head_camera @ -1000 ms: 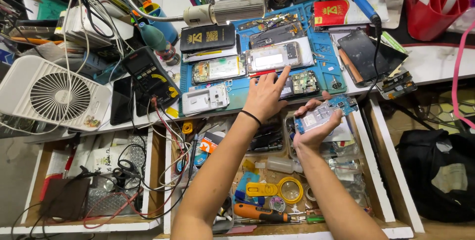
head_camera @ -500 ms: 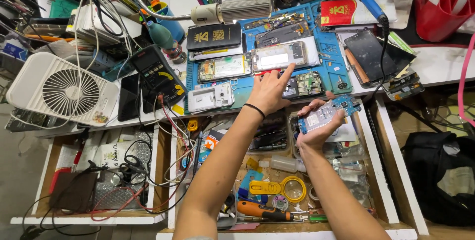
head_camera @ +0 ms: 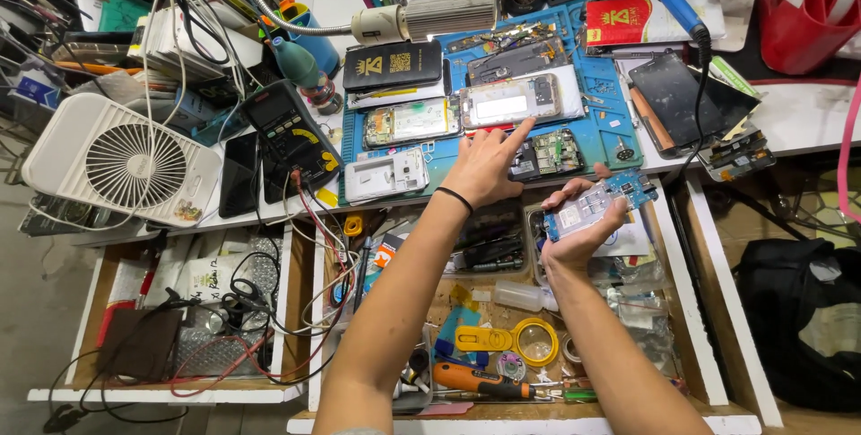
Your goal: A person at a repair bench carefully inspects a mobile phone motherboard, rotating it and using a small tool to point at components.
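Your left hand [head_camera: 484, 164] lies spread, palm down, on the blue mat [head_camera: 619, 130], its forefinger stretched to the lower edge of an opened phone [head_camera: 509, 100]. Your right hand [head_camera: 578, 229] grips a blue circuit board [head_camera: 599, 203] just off the worktop [head_camera: 789, 108] edge, over the open drawer [head_camera: 708, 309]. 1 green board [head_camera: 558, 150] sits on the mat between your 2 hands.

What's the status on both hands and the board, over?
Left hand flat on blue mat, forefinger touching opened phone. Right hand holds blue circuit board above open drawer. Nothing between them.
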